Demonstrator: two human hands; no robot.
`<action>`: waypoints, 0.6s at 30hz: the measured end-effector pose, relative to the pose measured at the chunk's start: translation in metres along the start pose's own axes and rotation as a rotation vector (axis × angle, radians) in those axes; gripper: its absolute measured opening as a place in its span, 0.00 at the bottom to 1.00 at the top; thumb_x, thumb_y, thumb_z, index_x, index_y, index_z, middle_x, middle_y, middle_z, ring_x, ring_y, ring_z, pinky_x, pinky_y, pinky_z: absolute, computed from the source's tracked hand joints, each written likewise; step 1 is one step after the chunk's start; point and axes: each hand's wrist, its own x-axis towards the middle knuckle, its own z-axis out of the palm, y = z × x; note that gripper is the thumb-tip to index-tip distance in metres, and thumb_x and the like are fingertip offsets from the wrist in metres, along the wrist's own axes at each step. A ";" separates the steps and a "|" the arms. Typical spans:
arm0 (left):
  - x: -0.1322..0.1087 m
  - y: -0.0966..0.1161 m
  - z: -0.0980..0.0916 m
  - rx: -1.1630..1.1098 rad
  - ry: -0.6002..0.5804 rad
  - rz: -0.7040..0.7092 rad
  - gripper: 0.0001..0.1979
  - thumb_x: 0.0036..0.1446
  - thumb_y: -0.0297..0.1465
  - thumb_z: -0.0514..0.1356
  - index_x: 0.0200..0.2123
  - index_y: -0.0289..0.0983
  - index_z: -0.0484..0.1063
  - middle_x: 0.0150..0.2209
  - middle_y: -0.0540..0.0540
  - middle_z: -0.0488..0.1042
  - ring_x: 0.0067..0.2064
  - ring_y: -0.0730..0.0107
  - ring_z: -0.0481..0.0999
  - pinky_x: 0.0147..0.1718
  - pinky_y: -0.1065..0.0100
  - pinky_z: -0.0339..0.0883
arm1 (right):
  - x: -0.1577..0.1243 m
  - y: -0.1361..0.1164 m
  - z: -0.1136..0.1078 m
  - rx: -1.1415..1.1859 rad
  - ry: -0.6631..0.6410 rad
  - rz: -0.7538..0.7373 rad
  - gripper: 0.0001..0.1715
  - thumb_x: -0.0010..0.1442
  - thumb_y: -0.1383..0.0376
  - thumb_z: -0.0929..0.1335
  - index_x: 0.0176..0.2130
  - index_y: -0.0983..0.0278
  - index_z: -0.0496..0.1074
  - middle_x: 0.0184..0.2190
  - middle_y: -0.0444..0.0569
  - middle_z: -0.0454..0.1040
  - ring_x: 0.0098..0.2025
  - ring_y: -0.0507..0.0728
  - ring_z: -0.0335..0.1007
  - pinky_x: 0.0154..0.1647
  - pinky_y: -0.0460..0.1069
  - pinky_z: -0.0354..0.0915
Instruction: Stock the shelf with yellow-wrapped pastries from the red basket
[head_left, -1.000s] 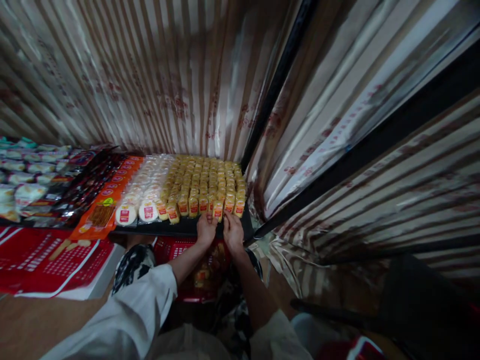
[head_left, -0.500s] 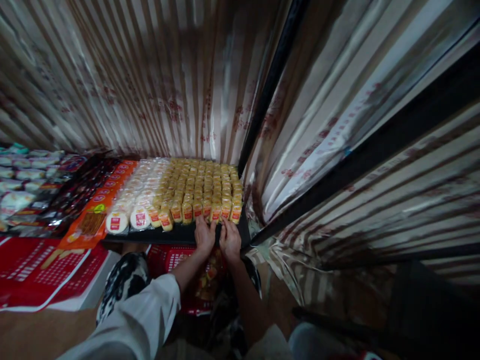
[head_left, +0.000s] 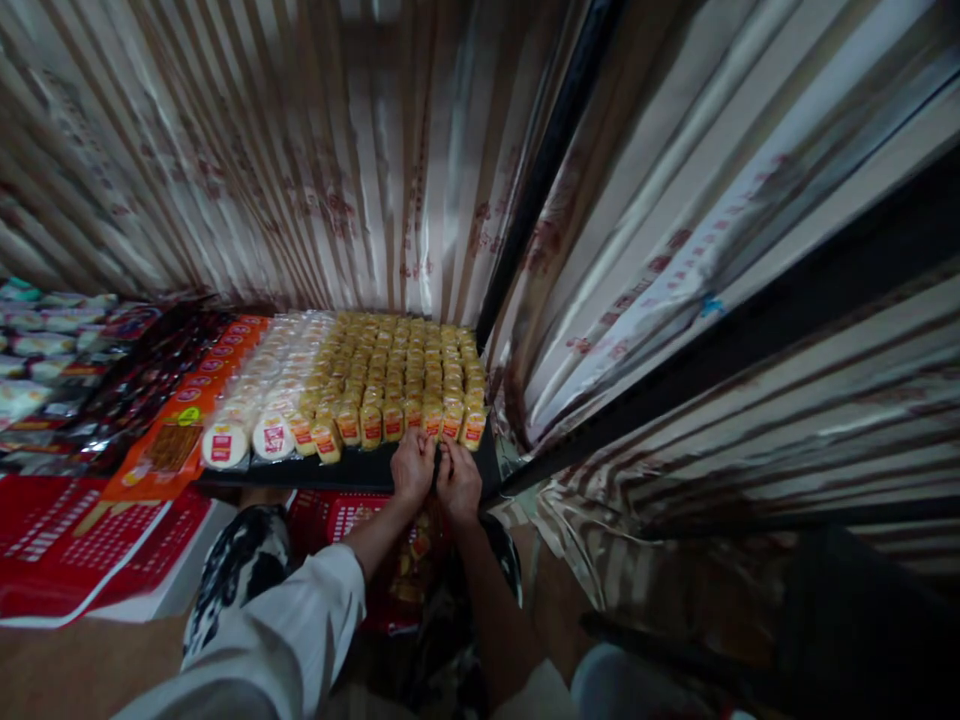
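Rows of small yellow wrapped cakes (head_left: 390,370) with red and orange labels stand on the right end of a black shelf (head_left: 360,470). My left hand (head_left: 413,466) touches the front of the rows, its fingers curled together near the front cakes. Close beside it, my right hand (head_left: 458,478) has its fingertips pinched at the front of a cake right of the middle. Whatever lies between the fingertips is too small to make out. White round packs (head_left: 225,445) stand left of the yellow cakes.
Further left lie an orange snack pack (head_left: 161,450), dark packs (head_left: 142,385) and white packs (head_left: 45,345). Striped curtains (head_left: 300,150) hang behind and at the right, crossed by black poles (head_left: 547,170). Below are a red box (head_left: 82,550) and a red basket (head_left: 345,515).
My left hand's fingers have curled in more, and my right hand's fingertips have drawn together. The view has shifted slightly.
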 end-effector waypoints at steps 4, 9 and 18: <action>0.000 -0.002 0.003 -0.035 0.000 -0.020 0.08 0.58 0.34 0.51 0.34 0.38 0.68 0.28 0.50 0.68 0.30 0.73 0.67 0.32 0.74 0.58 | 0.001 0.000 0.000 0.006 -0.014 0.022 0.22 0.62 0.66 0.55 0.49 0.67 0.69 0.40 0.55 0.73 0.45 0.56 0.67 0.49 0.51 0.62; -0.002 -0.007 0.005 -0.047 0.004 0.016 0.08 0.58 0.33 0.51 0.36 0.37 0.68 0.29 0.50 0.68 0.31 0.74 0.67 0.33 0.74 0.59 | -0.003 -0.002 -0.002 0.078 0.138 0.053 0.22 0.61 0.65 0.55 0.51 0.67 0.66 0.42 0.56 0.71 0.45 0.56 0.67 0.48 0.52 0.64; -0.004 -0.012 0.008 -0.031 0.065 0.161 0.09 0.60 0.32 0.51 0.35 0.36 0.69 0.30 0.50 0.68 0.31 0.74 0.67 0.32 0.74 0.60 | -0.002 -0.006 0.001 -0.126 0.344 -0.028 0.25 0.60 0.69 0.56 0.56 0.65 0.62 0.60 0.58 0.54 0.62 0.61 0.46 0.58 0.63 0.51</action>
